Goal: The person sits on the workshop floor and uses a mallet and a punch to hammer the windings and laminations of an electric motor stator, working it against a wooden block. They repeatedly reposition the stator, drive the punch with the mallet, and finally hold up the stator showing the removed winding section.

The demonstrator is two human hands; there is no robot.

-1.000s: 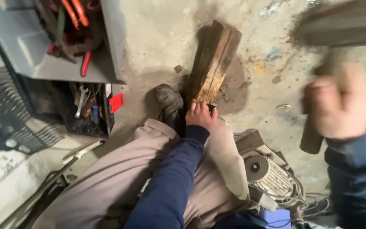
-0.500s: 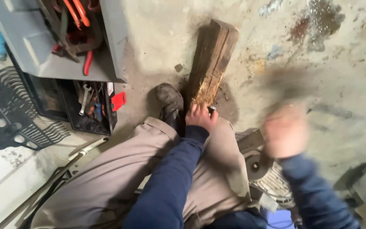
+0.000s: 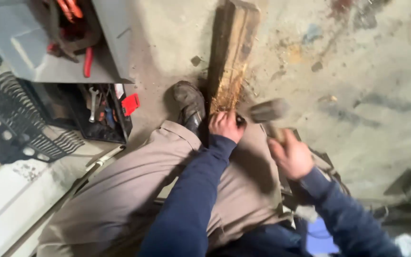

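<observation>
My left hand [image 3: 225, 124] fisted on small dark tool, kind unclear, pressed at splintered near end of wood plank [image 3: 231, 52]; plank lies on concrete floor [image 3: 367, 71], running away from me, just beside my boot [image 3: 190, 102]; my right hand [image 3: 291, 154] clamped round hammer [image 3: 268, 112] handle, head blurred, just right of left hand, close to plank end; open toolbox [image 3: 96, 112] with wrenches at left; black rake head [image 3: 20, 126] further left.
</observation>
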